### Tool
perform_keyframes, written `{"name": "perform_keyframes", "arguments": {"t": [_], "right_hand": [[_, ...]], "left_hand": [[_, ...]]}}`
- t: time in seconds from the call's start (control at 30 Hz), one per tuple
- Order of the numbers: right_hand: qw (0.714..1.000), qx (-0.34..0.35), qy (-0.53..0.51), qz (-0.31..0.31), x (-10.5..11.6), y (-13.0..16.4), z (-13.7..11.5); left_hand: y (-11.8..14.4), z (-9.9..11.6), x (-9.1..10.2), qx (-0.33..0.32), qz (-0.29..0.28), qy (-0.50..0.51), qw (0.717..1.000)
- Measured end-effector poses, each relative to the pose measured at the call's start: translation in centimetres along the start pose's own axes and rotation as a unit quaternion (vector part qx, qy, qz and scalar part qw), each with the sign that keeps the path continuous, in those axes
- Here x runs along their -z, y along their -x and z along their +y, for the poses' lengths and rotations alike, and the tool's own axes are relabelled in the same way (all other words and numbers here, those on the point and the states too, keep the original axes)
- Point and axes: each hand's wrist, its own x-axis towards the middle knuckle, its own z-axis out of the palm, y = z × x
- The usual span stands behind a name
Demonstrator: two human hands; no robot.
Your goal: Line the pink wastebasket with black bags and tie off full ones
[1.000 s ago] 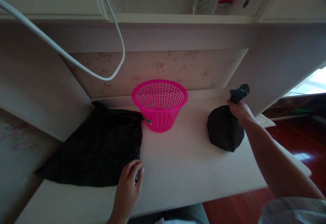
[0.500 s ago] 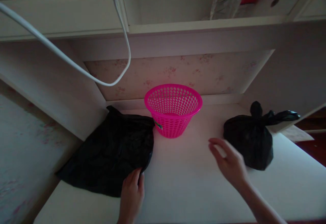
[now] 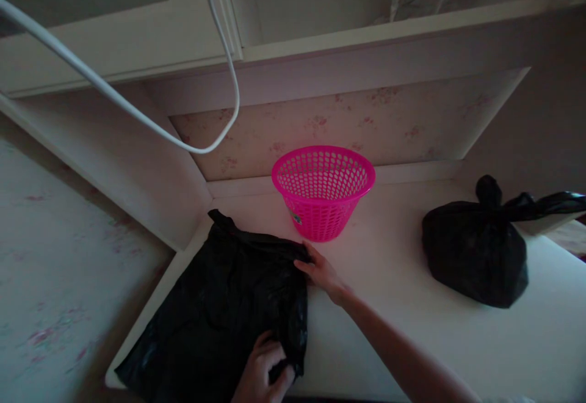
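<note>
A black plastic bag (image 3: 220, 305) lies flat on the left part of the white tabletop. Near its lower right edge, my left hand (image 3: 268, 366) is closed on the plastic. My right hand (image 3: 320, 272) reaches in from the right and pinches the bag's upper right corner between thumb and fingers. Just behind that corner stands a pink mesh basket (image 3: 323, 220), upright, its inside visible through the wide rim. Neither hand touches the basket.
A tied black bag (image 3: 476, 250), rounded and full, sits at the right of the white tabletop (image 3: 384, 268). A white cable (image 3: 137, 119) hangs in front at upper left. Above is an open shelf (image 3: 320, 6) with a clear plastic package; side panels flank the table.
My right hand has moved left from beside the tied bag onto the flat bag's corner. The flat bag has shifted toward me, its edge away from the basket. The view has turned slightly.
</note>
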Motion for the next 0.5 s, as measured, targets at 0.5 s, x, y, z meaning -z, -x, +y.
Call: {"name": "perform_keyframes", "arguments": {"t": [0.5], "right_hand": [[0.959, 0.17, -0.055, 0.221, 14.0, 8.6, -11.6]], "left_hand": [[-1.6, 4.9, 4.0, 0.075, -0.214, -0.029, 0.974]]}}
